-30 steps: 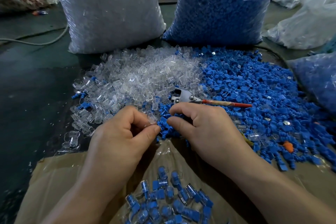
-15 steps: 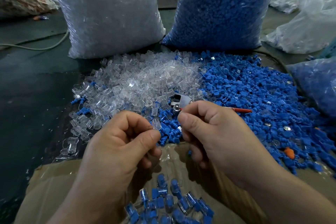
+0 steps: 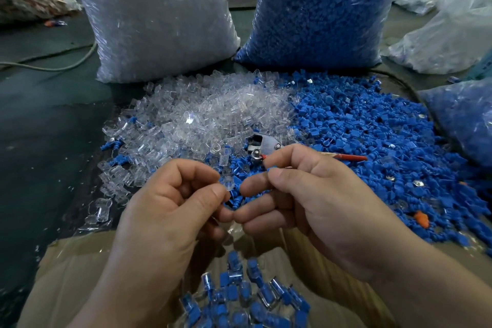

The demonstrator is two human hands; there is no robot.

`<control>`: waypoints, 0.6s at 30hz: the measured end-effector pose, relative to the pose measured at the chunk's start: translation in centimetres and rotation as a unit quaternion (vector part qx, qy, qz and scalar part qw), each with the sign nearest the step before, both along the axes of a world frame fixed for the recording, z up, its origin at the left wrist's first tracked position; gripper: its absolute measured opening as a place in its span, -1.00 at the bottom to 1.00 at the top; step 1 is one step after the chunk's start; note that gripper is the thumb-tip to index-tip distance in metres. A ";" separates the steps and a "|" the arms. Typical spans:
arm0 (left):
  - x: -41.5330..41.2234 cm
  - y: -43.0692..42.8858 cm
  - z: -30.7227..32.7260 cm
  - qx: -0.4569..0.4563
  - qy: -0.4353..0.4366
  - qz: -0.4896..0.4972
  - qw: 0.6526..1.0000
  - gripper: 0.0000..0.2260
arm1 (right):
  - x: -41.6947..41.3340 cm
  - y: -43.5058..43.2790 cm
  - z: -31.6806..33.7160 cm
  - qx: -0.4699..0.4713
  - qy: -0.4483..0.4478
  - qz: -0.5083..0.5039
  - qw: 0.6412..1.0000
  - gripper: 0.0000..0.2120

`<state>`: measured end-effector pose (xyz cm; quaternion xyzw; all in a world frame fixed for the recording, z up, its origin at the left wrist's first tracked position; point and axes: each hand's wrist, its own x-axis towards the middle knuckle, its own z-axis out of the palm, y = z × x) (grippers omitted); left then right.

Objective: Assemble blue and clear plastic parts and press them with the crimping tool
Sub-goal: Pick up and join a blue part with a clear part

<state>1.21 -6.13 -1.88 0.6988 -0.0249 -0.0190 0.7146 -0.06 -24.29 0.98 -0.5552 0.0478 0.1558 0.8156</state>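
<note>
Both hands have just lifted off the heap's edge and are closing on each other. The left hand [image 3: 170,210] pinches a clear part [image 3: 229,184] between thumb and forefinger, right at its fingertips. The right hand [image 3: 319,208] has its fingers curled tight, thumb against forefinger. A blue part [image 3: 269,168] seems nipped at their tips, though it is mostly hidden. The lower fingers of the two hands touch.

Picking looks done, and I judge mating the two halves comes next. The crimping tool [image 3: 262,145] lies untouched just beyond the right fingertips, between the clear pile [image 3: 202,117] and the blue pile [image 3: 372,136]. Finished pieces [image 3: 239,301] lie below the wrists.
</note>
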 end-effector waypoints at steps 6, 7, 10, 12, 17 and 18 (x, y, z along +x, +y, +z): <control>-0.1 0.2 0.0 0.006 0.029 0.007 1.000 -0.72 | -0.8 0.1 -0.4 -0.287 -0.216 -0.046 0.932 -0.83; -0.1 0.2 0.0 0.008 0.038 0.006 0.999 -0.68 | -0.9 0.1 -0.4 -0.356 -0.263 -0.051 0.895 -0.89; -0.2 0.0 0.2 0.006 0.054 0.007 0.998 -0.69 | -0.9 0.4 -0.5 -0.423 -0.333 -0.059 0.841 -0.91; -0.4 -0.3 0.3 -0.003 0.060 0.002 0.998 -0.72 | -0.9 0.7 -0.6 -0.413 -0.351 -0.055 0.838 -0.90; -0.5 -0.5 0.5 -0.020 0.063 -0.017 0.998 -0.72 | -0.7 1.0 -1.3 -0.487 -0.398 -0.070 0.774 -0.91; -0.5 -0.6 0.6 -0.027 0.060 -0.022 0.998 -0.71 | -0.7 1.0 -1.3 -0.490 -0.403 -0.068 0.770 -0.91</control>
